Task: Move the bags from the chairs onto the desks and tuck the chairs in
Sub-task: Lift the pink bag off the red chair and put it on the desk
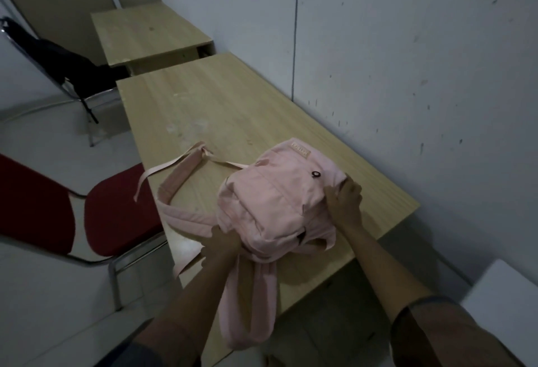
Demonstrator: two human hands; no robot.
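The right hand [345, 196], right of the frame's centre, is pinched on the fabric at the far right end of the pink backpack [270, 200], fingers curled into the cloth near a small dark button. The left hand [225, 243], lower and just left of centre, is clenched on the bag's near edge where the straps gather. Both hands grasp the bag from opposite sides.

The backpack lies on its back on the near tabletop [221, 110], its body fully on the wood in the lower middle of the frame. One shoulder strap [177, 174] loops out to the left across the tabletop, with a thin webbing tail reaching past the edge; another padded strap [250, 302] droops over the near edge toward the bottom of the frame.

Left of the tabletop stands the red chair [116, 215], its seat bare and pulled out, its front edge just beside the desk. In the upper left, a second tabletop [145, 34] sits bare, and beside it a dark bag [67, 60] rests on a metal-framed chair [87, 104].

By the look of it, the step in hand is settling the pink bag on its desk, nearly done. The next move likely calls for letting go, perhaps after drawing the hanging strap up onto the wood, then turning to the red chair and sliding it under. The dark bag and its chair remain to be dealt with.
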